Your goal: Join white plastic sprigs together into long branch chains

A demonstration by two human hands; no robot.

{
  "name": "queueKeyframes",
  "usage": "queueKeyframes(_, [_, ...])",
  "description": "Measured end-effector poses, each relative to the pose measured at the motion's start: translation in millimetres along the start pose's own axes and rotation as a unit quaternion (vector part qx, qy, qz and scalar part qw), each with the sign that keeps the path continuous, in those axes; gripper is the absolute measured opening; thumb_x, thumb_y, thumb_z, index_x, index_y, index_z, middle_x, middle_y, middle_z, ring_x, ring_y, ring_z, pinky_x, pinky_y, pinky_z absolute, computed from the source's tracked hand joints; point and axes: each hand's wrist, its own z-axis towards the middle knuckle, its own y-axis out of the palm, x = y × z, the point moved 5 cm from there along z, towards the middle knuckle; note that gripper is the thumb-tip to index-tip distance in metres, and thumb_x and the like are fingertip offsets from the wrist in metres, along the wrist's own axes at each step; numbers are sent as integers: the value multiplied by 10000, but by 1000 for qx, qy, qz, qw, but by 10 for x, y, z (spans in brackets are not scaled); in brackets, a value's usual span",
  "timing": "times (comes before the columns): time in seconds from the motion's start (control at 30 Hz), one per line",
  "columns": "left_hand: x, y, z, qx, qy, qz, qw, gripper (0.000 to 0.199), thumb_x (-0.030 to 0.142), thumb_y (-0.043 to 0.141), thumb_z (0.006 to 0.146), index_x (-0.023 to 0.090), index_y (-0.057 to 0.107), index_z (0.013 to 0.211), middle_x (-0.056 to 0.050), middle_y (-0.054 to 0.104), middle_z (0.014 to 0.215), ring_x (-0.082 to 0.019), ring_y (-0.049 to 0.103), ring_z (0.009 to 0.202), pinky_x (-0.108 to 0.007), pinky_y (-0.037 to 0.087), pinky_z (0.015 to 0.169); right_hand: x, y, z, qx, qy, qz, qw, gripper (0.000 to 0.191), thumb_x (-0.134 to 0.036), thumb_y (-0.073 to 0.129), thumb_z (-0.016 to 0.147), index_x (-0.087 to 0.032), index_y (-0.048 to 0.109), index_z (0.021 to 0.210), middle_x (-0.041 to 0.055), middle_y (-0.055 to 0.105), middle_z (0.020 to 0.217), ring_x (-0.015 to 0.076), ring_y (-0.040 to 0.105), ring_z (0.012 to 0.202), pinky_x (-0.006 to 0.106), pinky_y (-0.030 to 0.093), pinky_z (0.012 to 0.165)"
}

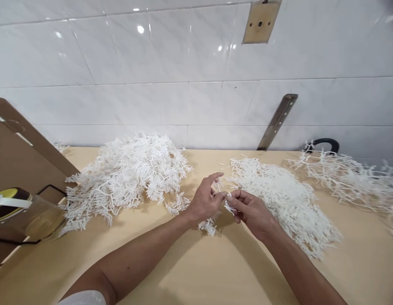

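Note:
My left hand is closed on a branched white plastic sprue, part of which hangs below the palm. Its thumb tip meets the fingers of my right hand, which pinch small white plastic pieces in front of them. Exactly where the sprue and the pieces join is hidden by the fingertips. To the left lies a tall heap of white sprues with many short side spikes. Just beyond my right hand spreads a flatter pile of loose, thin white pieces.
Bare, tangled white runners lie at the far right, near a black curved handle. At the left stand a cardboard box and a clear round container. A metal strip leans against the tiled wall.

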Motion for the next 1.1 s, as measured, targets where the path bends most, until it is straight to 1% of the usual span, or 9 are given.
queueKeyframes(0.07, [-87, 8, 29, -5, -85, -75, 994, 596, 268, 688, 789, 252, 466, 1342, -64, 595, 1101, -76, 520, 591, -217, 412, 505, -3, -8, 7, 6, -3, 23, 1000, 420, -514, 862, 627, -190, 625, 750, -24, 540, 630, 99, 482, 505, 247, 422, 450])
queueKeyframes(0.13, [-164, 40, 41, -31, -169, -157, 972, 568, 305, 716, 764, 202, 471, 1266, -8, 598, 837, -86, 513, 535, -194, 319, 433, 11, -12, 20, 4, -6, 34, 999, 402, -495, 860, 644, -189, 626, 757, -26, 550, 628, 99, 496, 510, 250, 442, 469])
queueKeyframes(0.23, [-199, 64, 42, -66, -237, -233, 941, 477, 304, 783, 686, 175, 551, 1082, 38, 536, 664, -73, 471, 500, -184, 261, 427, 27, -14, 34, -4, -15, 34, 999, 382, -470, 863, 652, -188, 631, 764, -27, 562, 630, 103, 515, 512, 256, 466, 483])
queueKeyframes(0.37, [-147, 70, 48, -111, -236, -260, 930, 403, 288, 823, 621, 169, 608, 940, 47, 524, 625, -37, 377, 449, -184, 250, 438, -6, -42, 34, 18, -44, 7, 999, 382, -484, 864, 640, -187, 643, 734, -23, 578, 648, 111, 531, 516, 272, 482, 485])
queueKeyframes(0.47, [-142, 57, 47, -115, -239, -227, 937, 346, 314, 818, 614, 165, 591, 829, 61, 493, 577, -31, 317, 433, -183, 219, 426, -63, -65, 21, 39, -91, -44, 994, 370, -504, 842, 661, -188, 658, 719, -13, 594, 629, 124, 544, 519, 282, 485, 492])
queueKeyframes(0.6, [-153, 39, 70, -105, -218, -194, 951, 327, 361, 798, 637, 163, 560, 743, 67, 450, 560, -41, 321, 456, -186, 216, 433, -115, -77, -4, 59, -138, -152, 977, 351, -530, 775, 735, -195, 670, 743, -2, 600, 593, 135, 546, 486, 286, 475, 482])
queueKeyframes(0.73, [-165, 25, 101, -111, -194, -215, 951, 339, 392, 787, 671, 155, 586, 805, 68, 450, 586, -32, 284, 450, -194, 189, 429, -141, -83, -19, 81, -152, -211, 962, 330, -518, 754, 755, -202, 660, 737, 9, 620, 628, 130, 537, 475, 269, 453, 446])
queueKeyframes(0.97, [-169, 60, 60, -215, -223, -252, 917, 442, 361, 863, 625, 173, 593, 920, 75, 469, 608, -20, 292, 435, -193, 164, 428, -201, -78, -27, 114, -174, -211, 955, 273, -456, 740, 772, -198, 659, 727, 18, 618, 637, 136, 529, 515, 259, 450, 444])
queueKeyframes(1.1, [-199, 58, 61, -212, -242, -273, 907, 429, 312, 878, 605, 166, 596, 893, 62, 497, 616, -13, 297, 429, -189, 153, 414, -221, -68, -30, 109, -182, -219, 952, 255, -423, 738, 780, -192, 654, 713, 3, 602, 623, 116, 512, 496, 248, 432, 452])
